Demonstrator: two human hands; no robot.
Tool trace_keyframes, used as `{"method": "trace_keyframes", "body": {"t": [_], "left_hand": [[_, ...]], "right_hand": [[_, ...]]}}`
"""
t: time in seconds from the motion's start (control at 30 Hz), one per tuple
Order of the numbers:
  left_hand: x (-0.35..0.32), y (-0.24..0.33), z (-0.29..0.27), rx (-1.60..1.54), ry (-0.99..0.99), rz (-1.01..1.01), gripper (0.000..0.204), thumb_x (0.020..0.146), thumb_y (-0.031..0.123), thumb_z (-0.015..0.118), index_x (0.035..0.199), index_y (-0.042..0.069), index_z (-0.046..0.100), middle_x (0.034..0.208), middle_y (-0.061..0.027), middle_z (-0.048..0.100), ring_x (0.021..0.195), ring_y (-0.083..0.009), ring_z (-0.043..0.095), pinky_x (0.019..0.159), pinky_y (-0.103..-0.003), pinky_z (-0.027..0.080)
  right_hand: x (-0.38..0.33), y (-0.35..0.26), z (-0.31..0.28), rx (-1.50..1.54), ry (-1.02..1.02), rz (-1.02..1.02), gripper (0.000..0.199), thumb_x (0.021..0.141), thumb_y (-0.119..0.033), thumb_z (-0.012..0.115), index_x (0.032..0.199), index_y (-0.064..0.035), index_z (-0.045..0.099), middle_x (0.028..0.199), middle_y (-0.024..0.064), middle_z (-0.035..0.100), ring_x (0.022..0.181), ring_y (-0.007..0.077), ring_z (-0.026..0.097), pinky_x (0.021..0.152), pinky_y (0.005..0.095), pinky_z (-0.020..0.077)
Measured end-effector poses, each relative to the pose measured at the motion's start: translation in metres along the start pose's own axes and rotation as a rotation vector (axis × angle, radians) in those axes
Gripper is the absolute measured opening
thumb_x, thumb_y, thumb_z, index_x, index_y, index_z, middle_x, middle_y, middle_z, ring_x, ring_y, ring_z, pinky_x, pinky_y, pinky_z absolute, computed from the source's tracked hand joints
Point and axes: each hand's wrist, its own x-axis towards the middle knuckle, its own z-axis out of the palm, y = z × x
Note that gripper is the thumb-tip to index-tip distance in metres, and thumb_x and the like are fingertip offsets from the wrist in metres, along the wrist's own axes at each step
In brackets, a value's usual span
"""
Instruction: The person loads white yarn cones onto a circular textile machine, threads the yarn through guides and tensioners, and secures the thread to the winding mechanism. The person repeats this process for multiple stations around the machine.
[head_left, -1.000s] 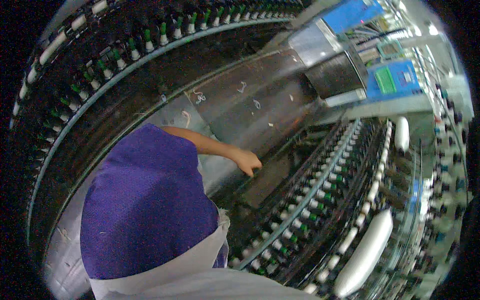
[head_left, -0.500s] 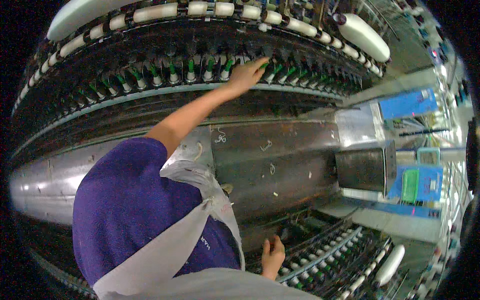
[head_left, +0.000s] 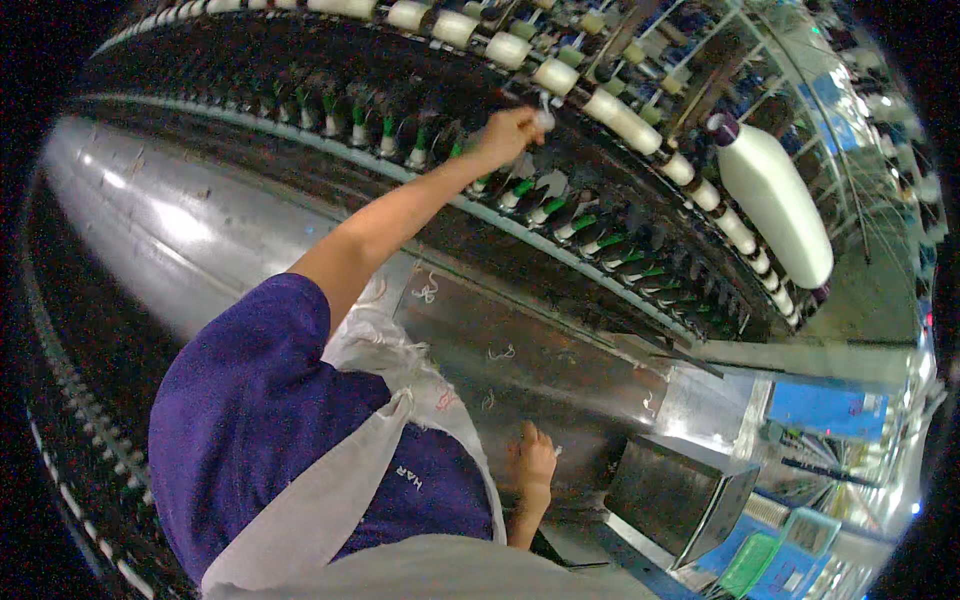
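Overhead, the left hand (head_left: 508, 132) is reaching up and out, arm fully extended, fingers pinching closed on a small white tuft (head_left: 543, 119) right at the roller row (head_left: 600, 100); I am reading this as fibre or yarn, too small to tell which. The grip is narrow, probably because the tuft is so slight. Below it, the spindles (head_left: 520, 190) are running in a tight curved line, leaving little room between them. The right hand (head_left: 533, 462) is hanging low, near the metal panel (head_left: 520, 350), fingers loosely curled; I cannot tell whether it is holding anything. A large white bobbin (head_left: 775, 200) is sitting well apart to the right. A grey bin (head_left: 680, 495) is crowding the lower right.
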Motion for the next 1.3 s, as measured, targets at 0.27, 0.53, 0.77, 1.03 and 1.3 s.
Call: {"method": "trace_keyframes", "body": {"t": [0.27,0.53,0.77,1.03,1.3], "left_hand": [[-0.287,-0.059,-0.112,0.722,-1.128,-0.306,0.033,0.087,0.015,0.057,0.119,0.011,0.062,0.103,-0.0182,0.065,0.092,-0.0353,0.064,0.077,-0.044,0.051],[-0.053,0.001,-0.036,0.957,-0.119,0.327,0.042,0.091,0.031,0.058,0.132,0.027,0.051,0.088,-0.01,0.069,0.067,-0.028,0.067,0.056,-0.043,0.055],[-0.011,0.017,-0.006,0.504,0.138,0.292,0.021,0.087,0.033,0.062,0.097,0.016,0.07,0.078,-0.0066,0.07,0.071,-0.0267,0.068,0.063,-0.04,0.054],[-0.076,0.007,-0.012,0.352,0.169,0.144,0.03,0.089,0.021,0.061,0.117,0.01,0.06,0.098,-0.0095,0.066,0.087,-0.0255,0.065,0.074,-0.036,0.052],[-0.153,-0.029,-0.008,0.273,0.056,-0.186,0.056,0.093,0.008,0.049,0.144,-0.002,0.028,0.147,-0.0258,0.032,0.135,-0.0411,0.033,0.109,-0.043,0.032]], "right_hand": [[0.073,-0.006,-0.032,0.043,-0.106,-0.265,0.035,0.082,-0.02,0.065,0.112,-0.0038,0.058,0.093,0.0169,0.064,0.089,0.0359,0.06,0.076,0.0461,0.0492],[0.135,-0.043,-0.019,-0.043,-0.094,-0.473,0.034,0.082,-0.022,0.067,0.111,-0.0061,0.059,0.088,0.0127,0.064,0.085,0.032,0.06,0.073,0.0432,0.0503],[0.135,-0.056,0.012,0.018,-0.096,-0.465,0.035,0.082,-0.023,0.068,0.111,-0.0071,0.06,0.088,0.0116,0.064,0.084,0.0303,0.061,0.071,0.0411,0.0511],[0.116,-0.039,0.041,-0.01,-0.11,-0.384,0.038,0.08,-0.022,0.069,0.112,-0.0058,0.059,0.088,0.012,0.064,0.086,0.031,0.061,0.074,0.0421,0.0502],[0.111,-0.053,0.039,0.042,-0.107,-0.344,0.039,0.078,-0.021,0.07,0.111,-0.0054,0.059,0.089,0.0122,0.065,0.086,0.031,0.061,0.074,0.042,0.0507]]}}
